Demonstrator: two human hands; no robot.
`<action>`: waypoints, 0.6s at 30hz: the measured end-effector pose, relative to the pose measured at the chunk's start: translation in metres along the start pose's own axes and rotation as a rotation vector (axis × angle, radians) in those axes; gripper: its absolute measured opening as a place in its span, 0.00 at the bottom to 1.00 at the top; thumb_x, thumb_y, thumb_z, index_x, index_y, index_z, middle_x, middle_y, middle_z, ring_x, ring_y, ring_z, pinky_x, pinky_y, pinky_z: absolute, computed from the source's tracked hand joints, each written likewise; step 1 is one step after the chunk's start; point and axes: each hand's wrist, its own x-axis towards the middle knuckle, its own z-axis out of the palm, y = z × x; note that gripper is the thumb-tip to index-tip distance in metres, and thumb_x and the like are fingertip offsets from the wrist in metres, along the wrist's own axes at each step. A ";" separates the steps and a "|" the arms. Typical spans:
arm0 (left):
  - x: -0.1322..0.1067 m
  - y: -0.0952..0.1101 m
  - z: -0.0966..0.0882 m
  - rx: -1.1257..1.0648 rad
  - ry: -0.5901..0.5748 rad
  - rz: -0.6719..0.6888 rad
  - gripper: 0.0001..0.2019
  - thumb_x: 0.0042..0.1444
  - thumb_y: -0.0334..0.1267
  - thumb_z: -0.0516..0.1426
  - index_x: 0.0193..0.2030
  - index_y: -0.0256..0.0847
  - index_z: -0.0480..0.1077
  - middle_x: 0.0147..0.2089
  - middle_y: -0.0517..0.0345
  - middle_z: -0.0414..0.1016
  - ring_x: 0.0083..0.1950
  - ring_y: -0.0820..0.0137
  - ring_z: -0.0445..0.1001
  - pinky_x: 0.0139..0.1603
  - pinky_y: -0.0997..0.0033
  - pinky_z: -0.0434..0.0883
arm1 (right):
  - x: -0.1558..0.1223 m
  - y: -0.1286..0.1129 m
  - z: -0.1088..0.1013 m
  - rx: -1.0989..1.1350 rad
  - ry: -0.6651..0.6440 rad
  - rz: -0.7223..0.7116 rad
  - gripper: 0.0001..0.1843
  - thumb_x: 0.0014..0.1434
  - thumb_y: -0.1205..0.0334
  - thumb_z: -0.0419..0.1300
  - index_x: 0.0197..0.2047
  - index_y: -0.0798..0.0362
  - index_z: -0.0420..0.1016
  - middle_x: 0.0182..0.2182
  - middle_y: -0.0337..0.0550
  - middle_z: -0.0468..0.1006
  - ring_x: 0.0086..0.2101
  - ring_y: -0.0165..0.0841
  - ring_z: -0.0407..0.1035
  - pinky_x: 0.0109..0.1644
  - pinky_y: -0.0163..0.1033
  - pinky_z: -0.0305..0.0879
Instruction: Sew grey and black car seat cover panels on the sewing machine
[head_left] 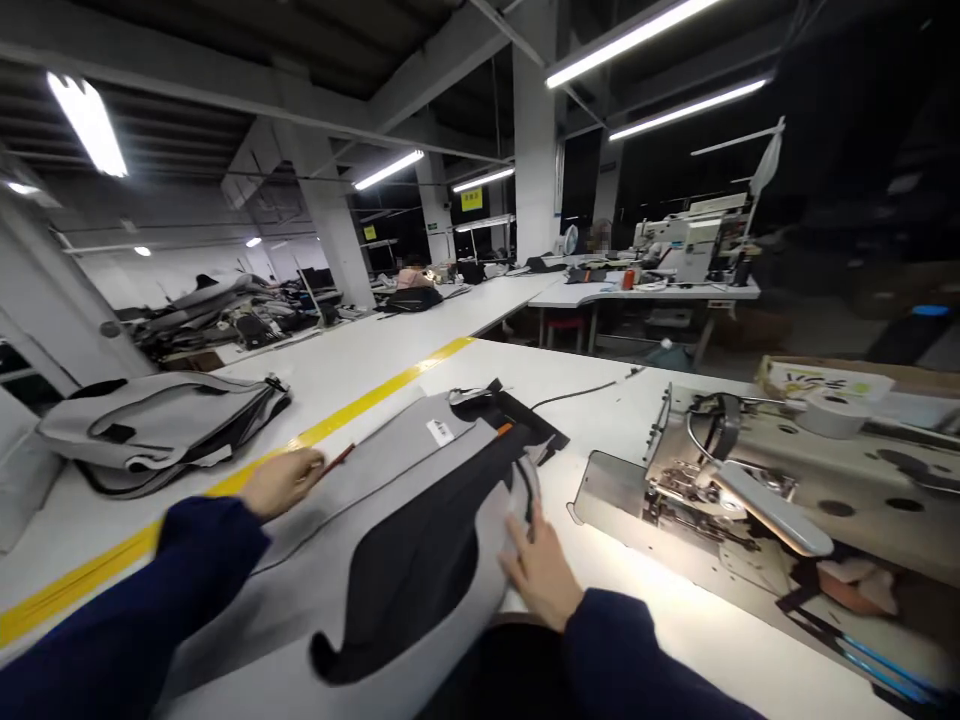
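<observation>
A large grey fabric piece with a black panel [420, 550] lies across the table in front of me, and a small white label [440, 432] shows near its far end. Above its left side, my left hand [283, 482] is closed around a thin reddish-brown pencil-like stick [339, 459] that points away to the right. My right hand [544, 570] rests on the folded right edge of the grey fabric [491, 545], fingers spread over it. Whether the thumb pinches the cloth from below is hidden.
To the right stands a sewing machine [720, 480] with its lamp lit, a white thread or tape roll [832, 412] on top. At the left lies a folded grey fabric bundle [165, 420]. Yellow tape [375, 393] crosses the white table. Farther off is another machine table [645, 290].
</observation>
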 end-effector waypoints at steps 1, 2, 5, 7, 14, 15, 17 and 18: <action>0.028 0.031 0.018 -0.005 -0.017 0.176 0.16 0.63 0.42 0.45 0.40 0.39 0.72 0.40 0.53 0.73 0.40 0.67 0.70 0.41 0.71 0.66 | -0.011 -0.020 0.007 0.006 -0.033 -0.017 0.30 0.60 0.52 0.57 0.63 0.52 0.61 0.69 0.56 0.41 0.64 0.55 0.47 0.63 0.61 0.51; 0.053 0.065 0.040 -0.050 -0.017 0.302 0.16 0.63 0.41 0.45 0.45 0.40 0.71 0.45 0.50 0.72 0.44 0.66 0.71 0.45 0.70 0.66 | -0.024 -0.038 0.011 0.015 -0.076 -0.065 0.33 0.57 0.53 0.60 0.64 0.53 0.60 0.69 0.58 0.40 0.65 0.56 0.43 0.64 0.62 0.48; 0.105 0.162 0.114 -0.189 -0.045 0.587 0.17 0.64 0.45 0.48 0.53 0.41 0.69 0.54 0.48 0.68 0.52 0.65 0.69 0.54 0.67 0.66 | -0.060 -0.064 0.007 0.066 -0.265 -0.175 0.47 0.46 0.50 0.70 0.65 0.53 0.57 0.67 0.65 0.46 0.63 0.61 0.46 0.61 0.64 0.55; 0.123 0.198 0.155 -0.217 -0.039 0.618 0.17 0.62 0.45 0.52 0.55 0.43 0.68 0.58 0.50 0.66 0.59 0.64 0.64 0.60 0.63 0.62 | -0.070 -0.052 -0.007 0.126 -0.354 -0.254 0.41 0.51 0.51 0.67 0.65 0.50 0.59 0.63 0.60 0.58 0.60 0.56 0.57 0.59 0.59 0.62; 0.163 0.213 0.194 -0.288 0.072 0.448 0.18 0.64 0.45 0.49 0.38 0.34 0.74 0.40 0.47 0.74 0.46 0.62 0.70 0.53 0.58 0.63 | 0.062 0.062 -0.038 -0.029 -0.082 0.081 0.28 0.62 0.70 0.47 0.65 0.55 0.57 0.67 0.58 0.46 0.64 0.46 0.47 0.64 0.53 0.55; 0.164 0.215 0.188 -0.311 0.099 0.431 0.22 0.65 0.45 0.46 0.30 0.34 0.73 0.33 0.48 0.73 0.39 0.65 0.70 0.48 0.61 0.65 | 0.091 0.071 -0.035 -0.063 -0.109 0.163 0.31 0.60 0.73 0.49 0.67 0.55 0.54 0.68 0.59 0.42 0.65 0.49 0.43 0.64 0.57 0.54; 0.154 0.218 0.169 -0.368 0.164 0.392 0.30 0.68 0.43 0.37 0.19 0.36 0.66 0.22 0.51 0.67 0.28 0.70 0.65 0.36 0.66 0.64 | 0.139 0.081 -0.028 -0.092 -0.102 0.223 0.32 0.59 0.74 0.53 0.66 0.54 0.56 0.67 0.62 0.43 0.65 0.57 0.42 0.61 0.67 0.51; 0.145 0.221 0.156 -0.411 0.212 0.396 0.32 0.67 0.41 0.32 0.17 0.38 0.62 0.20 0.52 0.63 0.24 0.71 0.62 0.32 0.67 0.61 | 0.155 0.081 -0.024 -0.091 -0.090 0.223 0.30 0.59 0.71 0.55 0.64 0.53 0.58 0.66 0.61 0.47 0.64 0.58 0.44 0.60 0.69 0.51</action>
